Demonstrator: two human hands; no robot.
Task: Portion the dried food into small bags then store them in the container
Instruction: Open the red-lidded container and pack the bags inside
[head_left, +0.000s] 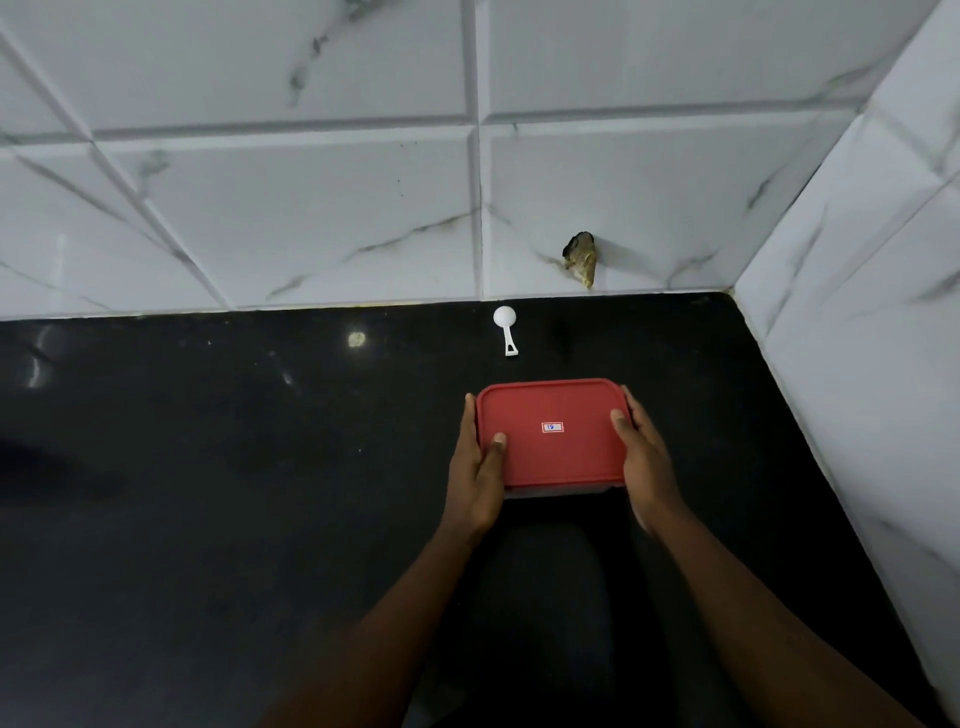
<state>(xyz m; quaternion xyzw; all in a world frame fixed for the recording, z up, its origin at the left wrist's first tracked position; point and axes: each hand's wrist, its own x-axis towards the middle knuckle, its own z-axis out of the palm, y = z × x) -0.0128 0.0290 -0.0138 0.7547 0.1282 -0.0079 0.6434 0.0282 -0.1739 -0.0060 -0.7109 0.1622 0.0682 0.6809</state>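
While 2 hands are clasping it from opposite ends, the container (553, 467) is lying squarely between them over the black countertop (208, 467); whether it is resting on the stone or being held just above it, I cannot tell. Its red lid (553, 405) is a matte, rounded rectangle with a raised rim, and 1 small sticker (552, 427) is showing at its centre. A pale, translucent strip of the base is peeking out under the near edge.

The left hand (475, 467) is gripping the left end, its thumb pressing on the lid's near-left corner and its fingers wrapping down the side. The right hand (647, 457) is gripping the right end in the same way, its thumb lying on the lid's right edge and its fingers curling over the side.

The countertop is looking glossy and speckled, catching soft reflections. Beyond the container, near the wall, 1 white plastic scoop (505, 327) is lying with its round bowl towards the wall and its handle pointing back at the lid. The wall (285, 208) is showing large, shiny, marble-veined tiles with bevelled edges, and 1 ragged, dark hole (582, 257) is breaking a tile just above the counter.
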